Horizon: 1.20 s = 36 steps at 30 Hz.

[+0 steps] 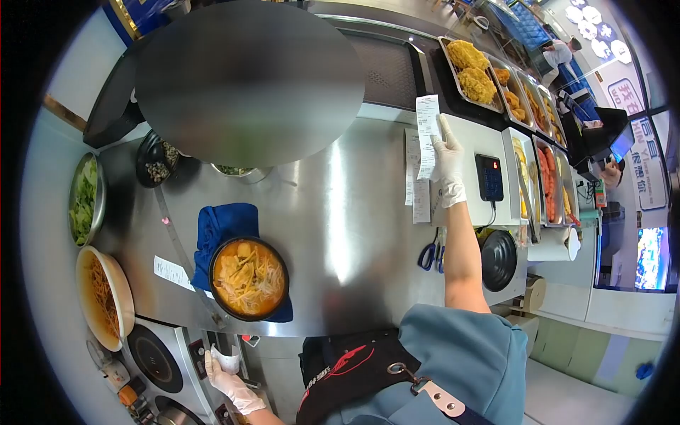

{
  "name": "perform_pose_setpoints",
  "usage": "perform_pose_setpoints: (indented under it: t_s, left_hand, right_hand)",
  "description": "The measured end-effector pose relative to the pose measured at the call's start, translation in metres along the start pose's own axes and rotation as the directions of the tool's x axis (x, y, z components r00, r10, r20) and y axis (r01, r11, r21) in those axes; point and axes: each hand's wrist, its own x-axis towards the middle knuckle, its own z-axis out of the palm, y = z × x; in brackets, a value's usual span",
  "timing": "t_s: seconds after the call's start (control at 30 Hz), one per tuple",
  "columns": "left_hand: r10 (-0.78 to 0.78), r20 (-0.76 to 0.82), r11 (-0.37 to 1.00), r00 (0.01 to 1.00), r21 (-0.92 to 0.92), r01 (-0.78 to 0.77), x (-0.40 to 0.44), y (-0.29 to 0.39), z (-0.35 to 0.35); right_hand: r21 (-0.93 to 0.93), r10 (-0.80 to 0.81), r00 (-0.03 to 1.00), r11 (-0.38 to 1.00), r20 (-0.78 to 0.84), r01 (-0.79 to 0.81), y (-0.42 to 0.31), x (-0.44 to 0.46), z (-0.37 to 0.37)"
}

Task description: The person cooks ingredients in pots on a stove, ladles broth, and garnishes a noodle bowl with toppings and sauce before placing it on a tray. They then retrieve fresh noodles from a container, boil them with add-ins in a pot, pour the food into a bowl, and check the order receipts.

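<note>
My right hand [449, 159], in a thin white glove, reaches to the right side of the steel counter. Its fingers pinch the edge of a long printed receipt [428, 131]. More receipts [421, 202] hang or lie just below that one. Down at the lower left, my gloved left hand [230, 386] is closed on a small white object [226, 359], whose kind I cannot make out. Above it on the counter, a black bowl of noodle soup [248, 278] in orange broth rests on a folded blue cloth [223, 227].
Blue-handled scissors [428, 256], a digital timer [489, 177] and black bowls [499, 260] are at right. Trays of fried food [476, 74] line the back right. Greens [85, 202], shredded food [101, 294] and an induction cooker [154, 358] stand at left. A grey blur covers the back.
</note>
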Motion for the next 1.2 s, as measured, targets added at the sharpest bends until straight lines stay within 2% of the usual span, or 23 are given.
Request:
perform_pose_setpoints:
  t_s: [0.03,0.1,0.33,0.4,0.43,0.5,0.53,0.6,0.63,0.7,0.73,0.77,0.8,0.83,0.87,0.93,1.0,1.03,1.07,1.1,1.17,1.2]
  left_hand:
    - [-0.017,0.006,1.0,1.0,-0.017,0.018,0.0,0.0,0.0]
    - [-0.014,0.005,1.0,1.0,-0.028,0.014,0.0,-0.002,0.0]
    - [-0.046,-0.024,0.999,0.999,-0.029,0.046,-0.009,0.0,0.006]
    - [-0.04,-0.017,0.999,0.999,-0.036,0.04,-0.008,-0.002,0.005]
    - [-0.035,-0.006,0.999,0.999,-0.042,0.034,-0.007,-0.004,0.004]
    - [-0.04,0.005,0.998,0.999,-0.057,0.04,-0.002,-0.008,0.0]
    - [-0.043,0.018,0.997,0.999,-0.067,0.044,-0.003,-0.008,-0.001]
    - [-0.03,0.007,0.999,1.0,-0.033,0.03,-0.003,-0.011,0.0]
    - [-0.011,0.029,1.0,1.0,0.004,0.011,-0.001,-0.015,0.0]
    - [0.042,0.045,0.998,0.998,0.046,-0.044,-0.009,-0.009,0.008]
    - [0.074,0.049,0.995,0.996,0.067,-0.077,-0.009,-0.009,0.005]
    - [0.03,0.017,0.999,0.999,-0.036,-0.029,-0.011,-0.008,0.003]
    - [0.0,-0.028,0.997,1.0,-0.082,-0.002,-0.016,0.002,0.011]
    - [0.02,-0.051,0.994,0.999,-0.102,-0.026,-0.012,0.001,0.005]
    - [0.039,-0.056,0.991,0.998,-0.122,-0.046,-0.009,-0.003,-0.003]
    - [-0.07,-0.008,0.929,0.998,-0.365,0.062,-0.013,0.005,-0.002]
    - [-0.114,0.088,0.82,0.99,-0.553,0.144,-0.019,0.029,0.006]
    - [-0.18,0.205,0.703,0.962,-0.657,0.272,-0.031,0.052,0.012]
    - [-0.095,0.426,0.585,0.9,-0.708,0.396,-0.017,0.037,-0.005]
    - [-0.11,0.405,0.676,0.908,-0.639,0.367,-0.01,0.033,0.0]
    - [-0.122,0.329,0.822,0.937,-0.495,0.281,-0.001,0.017,0.024]
    - [-0.114,0.273,0.879,0.955,-0.42,0.225,0.006,0.003,0.037]
  right_hand:
    - [0.0,0.0,1.0,1.0,0.002,0.0,0.0,0.002,-0.003]
    - [-0.069,0.127,0.99,0.99,0.057,-0.123,0.0,0.004,-0.011]
    - [-0.25,0.167,0.986,0.955,-0.006,-0.163,0.029,0.014,-0.022]
    - [-0.425,0.166,0.985,0.89,-0.043,-0.168,0.025,0.011,-0.019]
    - [-0.426,0.166,0.985,0.889,-0.039,-0.167,0.033,0.01,-0.022]
    - [-0.631,0.097,0.994,0.774,0.042,-0.049,0.063,0.011,-0.032]
    - [-0.632,0.1,0.994,0.774,0.052,-0.045,0.071,0.01,-0.029]
    - [-0.763,0.151,0.988,0.641,0.02,-0.082,0.086,0.006,-0.027]
    - [-0.895,0.205,0.979,0.437,0.006,-0.086,0.074,-0.002,-0.018]
    - [-0.961,-0.003,1.0,0.276,0.013,0.013,0.137,-0.013,-0.041]
    - [-0.95,0.101,0.993,0.312,0.06,0.026,0.109,-0.026,-0.036]
    - [-0.773,-0.227,0.965,0.585,0.135,0.246,0.106,-0.045,-0.026]
    - [-0.974,0.199,0.976,0.224,0.085,0.039,0.086,-0.044,-0.022]
    - [-0.962,0.127,0.991,0.273,0.046,0.01,0.078,-0.043,-0.021]
    - [-0.98,0.103,0.994,0.198,0.038,0.017,0.061,-0.049,-0.011]
    - [-0.98,-0.058,0.982,0.078,0.177,0.181,0.03,-0.061,0.005]
    - [-0.808,-0.108,0.961,0.521,0.255,0.273,-0.031,-0.091,0.075]
    - [-0.559,-0.151,0.922,0.756,0.357,0.341,-0.055,-0.11,0.122]
    - [-0.487,-0.185,0.842,0.745,0.507,0.457,-0.098,-0.141,0.171]
    - [-0.395,-0.223,0.739,0.728,0.636,0.56,-0.127,-0.169,0.217]
    - [-0.161,-0.128,0.466,0.832,0.876,0.531,-0.132,-0.205,0.291]
    - [-0.111,-0.088,0.315,0.82,0.945,0.561,-0.127,-0.227,0.334]
